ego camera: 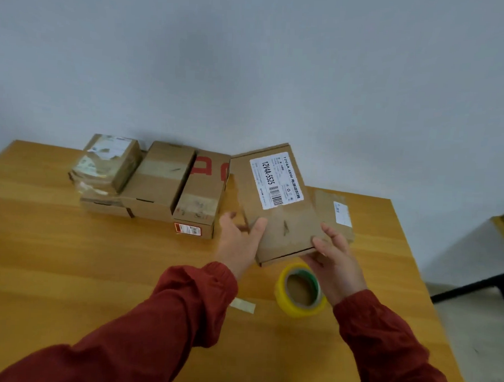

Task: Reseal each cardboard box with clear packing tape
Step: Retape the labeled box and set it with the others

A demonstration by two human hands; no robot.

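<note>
Boxes crowd the far left of the worktop (69, 255): a small taped box (110, 158) sits on a flat box (103, 206), a plain brown box (159, 181) stands just beside them, and a red-printed box (201, 194) touches that one. All are closed, so what is in them cannot be told.

Next comes the left grip (238, 242), thumb laid on top of the labelled box (276, 209) and fingers at its left edge, though blur hides how far they reach under. A tape scrap (243, 306) lies loose on the wood near the left sleeve.

The labelled box is held tilted between both hands, lid down, its near end over the tape roll (300, 291). The right grip (338, 264) is curled round the box's near right corner. Behind it, a further box (335, 211) rests flat, also closed.

Judging by this, the step in hand is bringing one box forward for sealing. No fresh strip shows across its lid seam. The next move likely calls for setting it flat, freeing one hand for the roll, and finding the tape's end.
</note>
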